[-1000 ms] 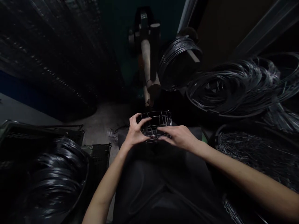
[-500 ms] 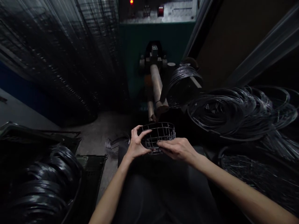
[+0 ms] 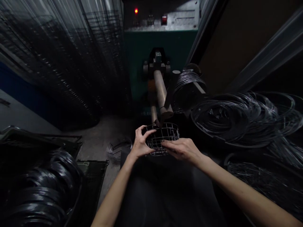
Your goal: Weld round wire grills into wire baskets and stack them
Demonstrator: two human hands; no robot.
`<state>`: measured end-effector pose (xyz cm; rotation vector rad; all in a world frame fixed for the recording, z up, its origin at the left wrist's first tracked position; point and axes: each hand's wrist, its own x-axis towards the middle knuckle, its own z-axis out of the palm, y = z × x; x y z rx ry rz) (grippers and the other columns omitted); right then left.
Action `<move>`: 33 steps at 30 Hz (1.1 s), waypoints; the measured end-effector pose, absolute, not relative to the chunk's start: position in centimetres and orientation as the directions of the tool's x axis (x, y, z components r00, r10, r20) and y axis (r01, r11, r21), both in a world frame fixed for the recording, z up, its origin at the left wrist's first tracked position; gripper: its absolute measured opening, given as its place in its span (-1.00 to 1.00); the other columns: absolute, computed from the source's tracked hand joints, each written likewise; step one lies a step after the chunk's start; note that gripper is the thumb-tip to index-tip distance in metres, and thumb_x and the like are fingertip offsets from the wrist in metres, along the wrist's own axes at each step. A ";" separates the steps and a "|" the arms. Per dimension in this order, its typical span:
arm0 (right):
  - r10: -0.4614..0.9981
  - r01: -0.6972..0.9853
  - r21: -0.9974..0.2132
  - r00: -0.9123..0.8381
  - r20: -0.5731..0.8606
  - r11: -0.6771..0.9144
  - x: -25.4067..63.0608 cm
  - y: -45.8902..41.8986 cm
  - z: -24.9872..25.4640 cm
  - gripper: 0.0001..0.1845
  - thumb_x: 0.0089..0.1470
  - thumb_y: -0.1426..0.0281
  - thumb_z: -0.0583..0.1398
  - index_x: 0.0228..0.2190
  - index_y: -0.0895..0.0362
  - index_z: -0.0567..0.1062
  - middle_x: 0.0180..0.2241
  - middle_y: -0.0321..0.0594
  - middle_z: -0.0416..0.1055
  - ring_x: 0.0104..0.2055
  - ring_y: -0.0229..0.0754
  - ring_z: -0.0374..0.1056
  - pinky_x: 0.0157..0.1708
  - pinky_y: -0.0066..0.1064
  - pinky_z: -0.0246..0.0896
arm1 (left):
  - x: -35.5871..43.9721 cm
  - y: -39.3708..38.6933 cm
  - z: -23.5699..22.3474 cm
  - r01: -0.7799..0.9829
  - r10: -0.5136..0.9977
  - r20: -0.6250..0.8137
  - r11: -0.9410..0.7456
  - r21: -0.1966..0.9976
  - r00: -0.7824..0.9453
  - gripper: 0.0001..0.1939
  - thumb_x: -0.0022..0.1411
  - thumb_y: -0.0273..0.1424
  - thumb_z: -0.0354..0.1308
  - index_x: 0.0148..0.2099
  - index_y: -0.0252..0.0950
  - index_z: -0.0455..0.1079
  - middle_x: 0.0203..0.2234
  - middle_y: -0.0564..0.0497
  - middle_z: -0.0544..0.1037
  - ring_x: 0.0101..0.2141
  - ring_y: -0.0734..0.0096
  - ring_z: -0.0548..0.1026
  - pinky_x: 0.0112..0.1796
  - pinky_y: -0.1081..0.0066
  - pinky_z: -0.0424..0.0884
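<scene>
While the left hand [image 3: 140,143] clamps the left side of the wire basket [image 3: 163,137] between thumb and fingers and the right hand [image 3: 181,147] has its grip closed on the near right, the basket sits between them, just below the pale rod's [image 3: 161,91] end.

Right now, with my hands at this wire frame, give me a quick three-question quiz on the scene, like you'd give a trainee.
1. True or false: the lit lamp on the machine panel is green.
2. At the round wire frame, the left hand and right hand are: A, both away from it; B, both at it; C, pressed palm to palm.
3. Fill in: the thick shiny coils lie toward the picture's lower ____ corner.

Key: 1. False, it is red. 2. B. 3. left.
</scene>
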<state>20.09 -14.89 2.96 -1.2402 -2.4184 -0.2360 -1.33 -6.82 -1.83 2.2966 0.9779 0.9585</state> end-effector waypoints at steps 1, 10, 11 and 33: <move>0.735 0.806 -0.030 -0.524 0.431 0.592 20.1 -14.8 3.1 -0.75 0.19 0.41 0.11 -0.13 0.07 0.52 -0.18 -0.25 0.55 -0.36 -0.28 0.50 -0.50 -0.52 0.26 | -1.3 -6.8 -1.8 0.435 0.759 0.411 -0.635 0.638 0.505 -0.19 -0.26 -0.23 0.48 0.10 -0.11 0.32 0.09 -0.11 0.06 0.10 -0.01 0.14 0.10 0.01 0.24; 0.764 0.825 -0.037 -0.503 0.404 0.564 20.1 -14.2 3.1 -0.75 0.20 0.37 0.10 -0.14 0.03 0.54 -0.17 -0.30 0.54 -0.37 -0.29 0.49 -0.50 -0.52 0.23 | -1.4 -6.3 -1.1 0.440 0.782 0.361 -0.596 0.672 0.508 -0.18 -0.28 -0.21 0.48 0.10 -0.11 0.33 0.08 -0.11 0.08 0.09 0.01 0.15 0.10 0.03 0.25; 0.773 0.831 -0.049 -0.491 0.403 0.554 20.1 -14.2 3.1 -0.75 0.20 0.36 0.10 -0.15 0.02 0.54 -0.17 -0.31 0.54 -0.36 -0.28 0.49 -0.50 -0.52 0.23 | -1.4 -6.4 -1.0 0.438 0.785 0.350 -0.588 0.680 0.511 -0.18 -0.27 -0.19 0.47 0.10 -0.10 0.33 0.07 -0.11 0.10 0.09 0.03 0.16 0.10 0.04 0.25; 0.884 0.854 -0.487 0.072 0.462 0.185 19.2 -12.7 2.4 -0.77 0.17 0.23 0.14 -0.34 0.08 0.54 -0.36 -0.20 0.41 -0.39 -0.24 0.37 -0.41 -0.44 0.25 | -0.5 -2.1 -0.4 0.453 0.831 0.300 -0.518 0.725 0.469 -0.20 -0.29 -0.25 0.50 0.09 -0.06 0.36 0.04 -0.07 0.15 0.12 0.04 0.17 0.14 0.01 0.21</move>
